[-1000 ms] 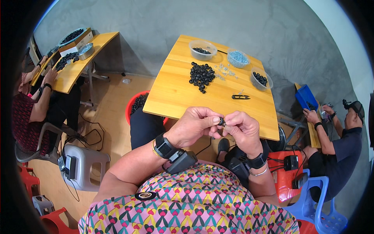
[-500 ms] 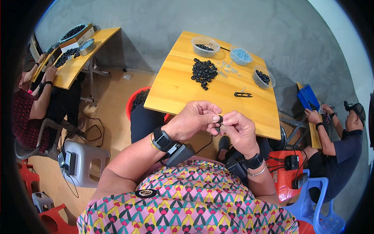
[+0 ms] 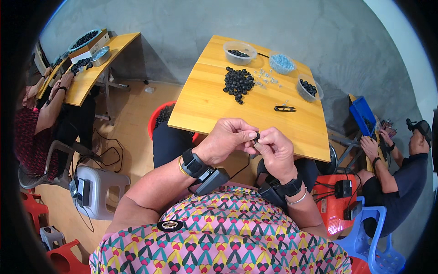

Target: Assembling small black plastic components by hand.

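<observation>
Both hands pinching one small black ring above the desk's near edge.

The left hand (image 3: 226, 139) and right hand (image 3: 273, 150) are gripping the small black ring (image 3: 257, 136) together, fingertips touching, over the wooden desk (image 3: 214, 100).

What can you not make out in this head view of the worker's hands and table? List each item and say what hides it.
- Small black part pinched between left hand and right hand: mostly covered by fingertips, so its shape is unclear.
- Red bin under the wooden table: mostly hidden by the tabletop.
- Pale bits beside the black pile: too small to identify.
- Person at left: cut by the picture's dark rim.
</observation>
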`<state>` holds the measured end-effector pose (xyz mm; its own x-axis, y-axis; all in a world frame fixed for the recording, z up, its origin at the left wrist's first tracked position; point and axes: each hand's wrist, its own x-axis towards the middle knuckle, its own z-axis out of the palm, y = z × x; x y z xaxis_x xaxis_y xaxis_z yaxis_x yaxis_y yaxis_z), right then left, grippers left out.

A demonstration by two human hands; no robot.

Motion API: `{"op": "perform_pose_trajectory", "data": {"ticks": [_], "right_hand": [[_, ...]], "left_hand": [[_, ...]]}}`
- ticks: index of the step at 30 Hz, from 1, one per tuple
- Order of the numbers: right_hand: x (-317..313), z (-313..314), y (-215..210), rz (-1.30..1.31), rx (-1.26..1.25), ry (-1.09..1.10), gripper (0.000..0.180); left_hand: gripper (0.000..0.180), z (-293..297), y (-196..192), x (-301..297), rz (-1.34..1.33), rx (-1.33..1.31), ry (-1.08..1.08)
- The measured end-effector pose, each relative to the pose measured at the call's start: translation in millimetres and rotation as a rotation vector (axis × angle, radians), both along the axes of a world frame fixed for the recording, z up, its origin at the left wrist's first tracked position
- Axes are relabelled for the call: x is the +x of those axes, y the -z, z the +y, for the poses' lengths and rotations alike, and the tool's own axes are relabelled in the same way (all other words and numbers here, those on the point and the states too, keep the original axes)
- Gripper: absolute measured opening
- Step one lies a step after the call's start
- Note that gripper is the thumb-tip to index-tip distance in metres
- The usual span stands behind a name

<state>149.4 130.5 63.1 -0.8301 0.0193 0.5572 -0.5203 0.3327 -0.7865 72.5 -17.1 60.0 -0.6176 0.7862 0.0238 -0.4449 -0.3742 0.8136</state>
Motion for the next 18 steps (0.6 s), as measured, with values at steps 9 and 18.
{"op": "perform_pose_trajectory", "data": {"ticks": [9, 18], "right_hand": [[6.3, -8.6, -7.2, 0.078, 0.168, 0.122, 0.013], [11.2, -8.2, -11.2, 0.166, 0.338, 0.211, 0.013]], "left_hand": [[0.014, -0.5, -10.9, 4.8, 0.06, -0.068, -0.028], [0.021, 1.4, -8.2, 3.7, 0.11, -0.065, -0.006]]}}
